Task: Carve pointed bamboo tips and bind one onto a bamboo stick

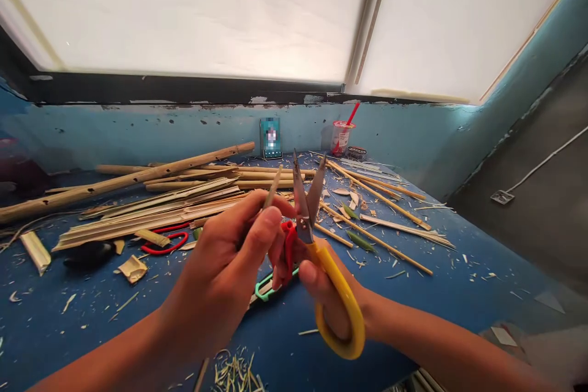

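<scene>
The left hand (229, 257) pinches a thin bamboo stick (274, 187) between thumb and fingers, its grip clamped on the lower end, so the stick rises up and a little to the right, away from the person. The right hand (328, 294) holds yellow-handled scissors (312, 220) with its grip closed around the loop handle; the blades stand apart in a narrow V, pointing upward. The stick lies just to the left of the open blades, its long axis nearly parallel to them, the tip near the left blade's tip but apart from it. The left hand is the nearer to the stick; the blades are just beside it.

Both hands are raised above the near middle of a blue desk (459, 282) littered with shavings. Towards the far left edge lies a heap of bamboo poles and split strips (151, 196), with red-handled scissors (165, 239) just in front of it. Loose thin sticks (381, 239) spread on the right side. At the far edge a phone (271, 138) leans on the blue wall, and a plastic cup with a red straw (342, 135) stands near it, beneath a bright window.
</scene>
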`<state>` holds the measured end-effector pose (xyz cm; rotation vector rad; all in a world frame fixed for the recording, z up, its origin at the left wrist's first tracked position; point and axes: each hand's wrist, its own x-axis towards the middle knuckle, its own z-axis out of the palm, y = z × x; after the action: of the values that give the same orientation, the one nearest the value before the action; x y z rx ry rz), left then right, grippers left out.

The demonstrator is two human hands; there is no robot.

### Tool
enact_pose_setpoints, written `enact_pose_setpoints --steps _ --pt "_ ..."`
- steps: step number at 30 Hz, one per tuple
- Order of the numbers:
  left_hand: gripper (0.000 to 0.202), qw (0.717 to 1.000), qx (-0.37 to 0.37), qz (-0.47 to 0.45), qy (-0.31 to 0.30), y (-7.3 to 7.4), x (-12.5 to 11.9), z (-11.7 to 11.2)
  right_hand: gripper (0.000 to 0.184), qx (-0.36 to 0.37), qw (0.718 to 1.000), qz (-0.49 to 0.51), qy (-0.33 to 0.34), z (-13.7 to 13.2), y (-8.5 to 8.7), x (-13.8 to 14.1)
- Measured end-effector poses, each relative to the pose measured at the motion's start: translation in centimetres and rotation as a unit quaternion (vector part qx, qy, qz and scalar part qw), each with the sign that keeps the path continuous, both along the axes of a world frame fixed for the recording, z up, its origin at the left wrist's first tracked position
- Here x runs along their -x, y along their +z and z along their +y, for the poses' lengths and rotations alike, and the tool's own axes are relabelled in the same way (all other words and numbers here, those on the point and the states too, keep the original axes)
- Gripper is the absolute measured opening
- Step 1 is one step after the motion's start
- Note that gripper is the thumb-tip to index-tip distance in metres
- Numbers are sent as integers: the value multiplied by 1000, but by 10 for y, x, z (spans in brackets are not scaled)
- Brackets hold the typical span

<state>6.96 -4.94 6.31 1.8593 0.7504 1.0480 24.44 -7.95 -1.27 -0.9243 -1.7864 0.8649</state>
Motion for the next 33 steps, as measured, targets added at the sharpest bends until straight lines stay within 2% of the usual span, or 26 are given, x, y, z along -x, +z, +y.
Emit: enact_pose_setpoints --steps 2,5,11,17,22,29,31,33 --pt "35 999 18 -38 1 -2 0 1 70 12 999 38 22 0 -1 -1" --pt "46 998 27 -37 33 -5 1 4 63 20 995 77 52 1 -5 -2" --pt "37 1000 11 -15 6 -14 -2 7 65 15 996 65 61 4 -7 -3" --pt "40 1000 4 23 8 -25 -3 3 60 9 997 50 59 4 0 -5" --pt "40 999 11 21 35 -30 -4 -1 54 4 998 29 53 3 0 -5" --pt "39 998 61 -10 11 -30 -8 1 55 5 999 -12 34 2 3 -3" --pt "48 994 99 -52 -2 -25 -8 1 56 -10 999 -1 43 2 4 -2" --pt "58 980 169 -97 -33 -17 -7 3 58 -32 998 18 59 1 5 0"
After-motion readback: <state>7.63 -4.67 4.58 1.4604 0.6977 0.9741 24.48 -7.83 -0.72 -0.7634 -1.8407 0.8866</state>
